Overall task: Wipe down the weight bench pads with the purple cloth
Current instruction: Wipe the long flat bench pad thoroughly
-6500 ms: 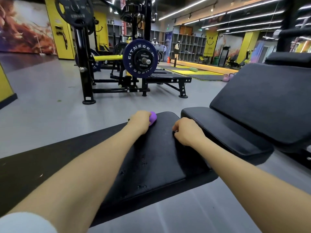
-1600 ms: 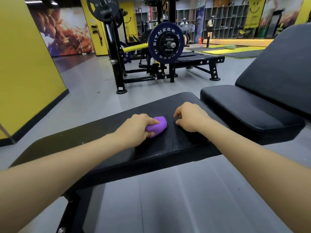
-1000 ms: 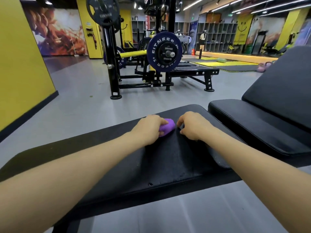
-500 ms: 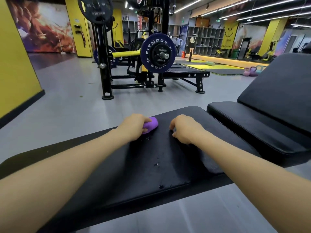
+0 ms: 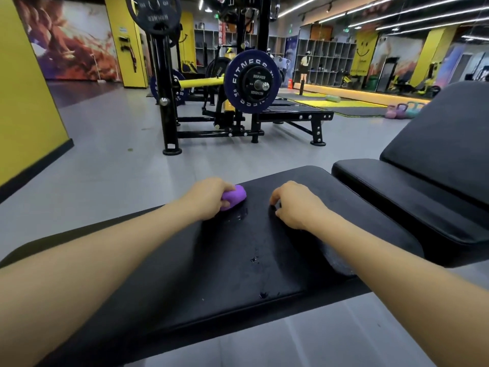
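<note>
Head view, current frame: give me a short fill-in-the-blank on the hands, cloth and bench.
1. The purple cloth is gripped by the ____ hand.
2. The right hand rests with curled fingers on the flat ____ pad.
3. The weight plate beyond the bench reads "____".

Missing words: left; black; FITNESS

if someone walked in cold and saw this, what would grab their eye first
Probably the purple cloth, bunched under the left hand on the black bench pad, the one bright spot on it. The right hand rests curled on the same pad just beside it, holding nothing. Behind them, the big blue weight plate on its rack stands out mid-floor.
</note>
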A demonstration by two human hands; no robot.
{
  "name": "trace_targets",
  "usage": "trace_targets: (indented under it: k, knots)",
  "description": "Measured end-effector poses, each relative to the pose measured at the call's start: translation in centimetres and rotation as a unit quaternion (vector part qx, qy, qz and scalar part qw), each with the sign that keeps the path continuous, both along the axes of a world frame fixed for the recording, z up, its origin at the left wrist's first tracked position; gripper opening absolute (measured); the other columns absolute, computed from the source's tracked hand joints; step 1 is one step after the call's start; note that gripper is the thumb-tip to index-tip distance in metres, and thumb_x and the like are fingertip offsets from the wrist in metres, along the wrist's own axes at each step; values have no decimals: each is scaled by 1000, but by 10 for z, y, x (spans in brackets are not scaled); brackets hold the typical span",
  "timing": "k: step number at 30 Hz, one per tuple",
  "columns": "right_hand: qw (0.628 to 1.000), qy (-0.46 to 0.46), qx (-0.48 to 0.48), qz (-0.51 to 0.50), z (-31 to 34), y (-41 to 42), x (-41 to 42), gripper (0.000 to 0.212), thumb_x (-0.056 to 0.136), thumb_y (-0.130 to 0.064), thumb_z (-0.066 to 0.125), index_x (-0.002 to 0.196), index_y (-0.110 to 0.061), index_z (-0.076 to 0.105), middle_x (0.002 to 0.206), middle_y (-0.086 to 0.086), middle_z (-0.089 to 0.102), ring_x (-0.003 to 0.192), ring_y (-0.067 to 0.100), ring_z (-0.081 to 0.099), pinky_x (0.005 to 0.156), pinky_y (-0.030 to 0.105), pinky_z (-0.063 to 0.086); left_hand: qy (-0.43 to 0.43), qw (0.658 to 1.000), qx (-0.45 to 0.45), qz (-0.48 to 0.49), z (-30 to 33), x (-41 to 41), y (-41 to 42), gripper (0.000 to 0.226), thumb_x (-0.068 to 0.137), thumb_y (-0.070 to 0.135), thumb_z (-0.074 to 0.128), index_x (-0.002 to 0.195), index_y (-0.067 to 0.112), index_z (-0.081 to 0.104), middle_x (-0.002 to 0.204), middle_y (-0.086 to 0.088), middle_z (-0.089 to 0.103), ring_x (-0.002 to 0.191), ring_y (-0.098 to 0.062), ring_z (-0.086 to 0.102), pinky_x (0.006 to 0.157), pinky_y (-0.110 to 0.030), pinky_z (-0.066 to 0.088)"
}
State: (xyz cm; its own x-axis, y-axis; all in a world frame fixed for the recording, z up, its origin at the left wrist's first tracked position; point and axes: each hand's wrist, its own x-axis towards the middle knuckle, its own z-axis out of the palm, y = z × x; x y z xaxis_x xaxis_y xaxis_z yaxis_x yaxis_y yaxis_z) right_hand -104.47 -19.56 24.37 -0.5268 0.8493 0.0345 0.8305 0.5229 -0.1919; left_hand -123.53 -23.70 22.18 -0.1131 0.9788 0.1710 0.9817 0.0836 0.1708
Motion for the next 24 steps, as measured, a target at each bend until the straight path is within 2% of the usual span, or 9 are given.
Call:
trace_targets:
  k: [2,6,8,9,12,16,19,24]
  knots:
    - [1000,2,2,6,0,-1,-1,38,88,-2,50,121,-18,60,127,10,47,118,32,47,93,41,48,-2,1000,14,26,3,4,11,17,90,10,54,87,20,42,88,-5,45,81,-21,36,69,-24,29]
    - [1000,4,-3,6,3,-4,-2,37,89,-2,49,121,-16,59,128,11,47,118,32,46,94,42,48,-31,997,39,62,0,11,22,15,87,6,52,87,20,54,87,-8,47,79,-25,42,66,-26,29]
    - [1000,1,1,5,2,-6,-2,36,89,-2,48,121,-15,59,126,10,48,117,32,46,91,42,49,-20,998,35,48,1,9,11,8,88,9,54,85,16,52,87,-8,47,79,-24,41,67,-25,30]
    - [1000,-2,4,7,2,-7,-2,35,89,-2,48,120,-14,59,125,10,48,116,32,46,91,42,49,-13,999,27,34,3,9,1,2,89,11,56,88,11,54,88,-7,47,77,-23,40,68,-25,31]
    - [1000,-2,7,11,0,-5,-1,34,88,-2,49,118,-15,60,123,9,49,115,31,47,90,42,50,-18,1000,-7,-14,4,7,-27,23,90,14,57,111,6,62,95,-11,55,64,-20,43,73,-28,39]
    - [1000,-5,11,12,0,-4,-3,34,89,-4,50,118,-18,60,124,9,48,116,31,47,91,42,48,-3,1000,28,5,-6,6,-17,27,91,13,53,116,8,60,106,-15,60,94,-32,56,78,-32,41]
    - [1000,-18,19,11,-1,-7,-5,34,91,-5,47,120,-17,59,124,9,45,117,30,45,90,41,46,-30,998,43,45,-5,11,11,30,91,10,51,120,8,58,104,-17,57,94,-32,56,76,-32,40]
    - [999,-28,18,19,-3,-11,-1,33,93,-7,45,122,-17,57,125,8,43,120,29,40,93,44,47,-37,998,28,46,1,12,8,30,90,11,54,120,10,60,119,-18,58,110,-35,55,88,-35,43]
